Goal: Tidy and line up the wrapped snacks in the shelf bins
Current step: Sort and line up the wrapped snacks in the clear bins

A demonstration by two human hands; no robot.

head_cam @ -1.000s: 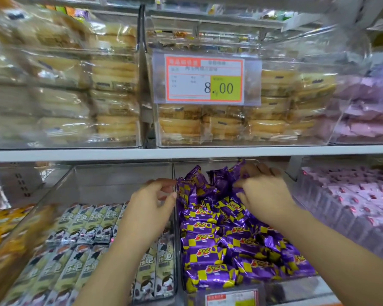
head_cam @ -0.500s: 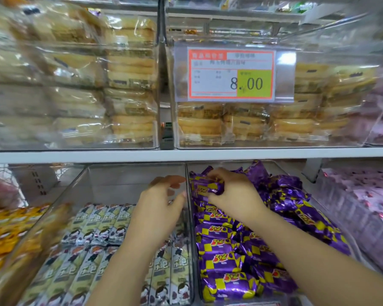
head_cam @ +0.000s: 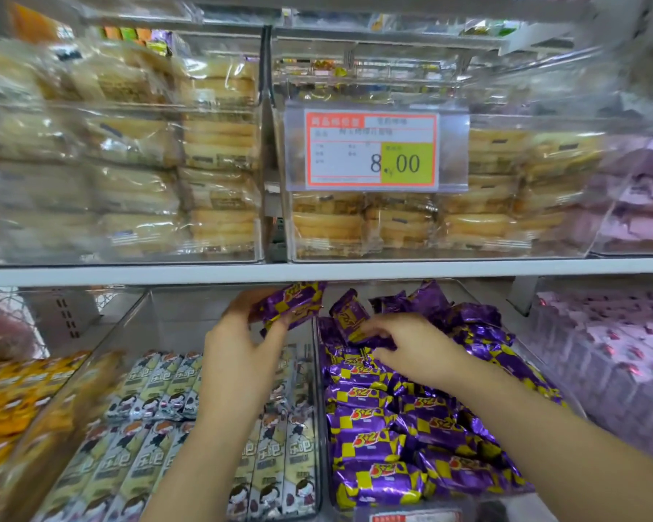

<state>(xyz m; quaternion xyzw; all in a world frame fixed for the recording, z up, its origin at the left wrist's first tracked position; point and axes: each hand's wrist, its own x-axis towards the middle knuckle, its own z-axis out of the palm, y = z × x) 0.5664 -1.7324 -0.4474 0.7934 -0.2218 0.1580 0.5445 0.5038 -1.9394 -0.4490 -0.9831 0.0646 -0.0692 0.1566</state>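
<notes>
the left hand (head_cam: 242, 356) is gripping a lifted purple pack (head_cam: 293, 301), fingers curled behind it and thumb underneath, and is holding it in the air above the left wall of the purple bin (head_cam: 317, 389). the right hand (head_cam: 415, 352) is reaching into that bin and its fingers are pinching the lower end of an upright purple pack (head_cam: 349, 316) that is standing at the back of the left column.

the front rows (head_cam: 370, 442) are already lying flat with labels up, while the loose heap (head_cam: 468, 322) is sprawling at the back right. to do this step well, the right hand is probably best tipping the upright pack down flat, label up, snug behind the last tidy pack, then the left is laying its pack next in line (same way round, seams to the sides). light grips are mattering here, since the foil wrappers are likely slipping and crinkling.

room is getting tight. the shelf board (head_cam: 317, 273) is sitting just above the lifted pack, so any further raising is risking a bump. the lifted pack is also hanging partly over the neighbouring white-wrapped bars (head_cam: 159, 386), and a drop there is meaning a stray in the wrong bin. the open room is lying at the back left of the purple bin, just behind the tidy column. the pink packs (head_cam: 619, 352) are sitting well apart on the right.
</notes>
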